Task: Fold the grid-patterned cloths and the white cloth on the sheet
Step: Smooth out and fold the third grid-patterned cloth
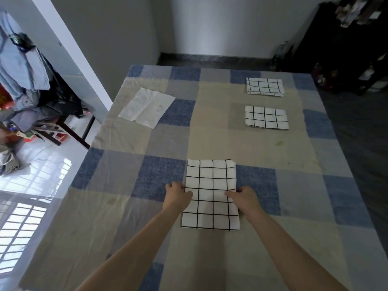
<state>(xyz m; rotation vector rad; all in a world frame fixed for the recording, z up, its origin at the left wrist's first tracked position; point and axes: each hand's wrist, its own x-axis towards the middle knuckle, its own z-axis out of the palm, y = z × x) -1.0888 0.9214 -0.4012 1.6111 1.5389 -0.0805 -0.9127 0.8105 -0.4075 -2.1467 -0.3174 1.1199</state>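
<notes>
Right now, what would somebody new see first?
Probably the two hands, left hand and right hand, pinching the sides of a near grid cloth. Then two folded grid cloths far right, and a white cloth far left.

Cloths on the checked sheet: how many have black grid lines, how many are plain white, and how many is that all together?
Grid-patterned cloths: 3, the near one held at its side edges by the left hand and the right hand, the middle one, the far one
Plain white cloth: 1
Total: 4
</notes>
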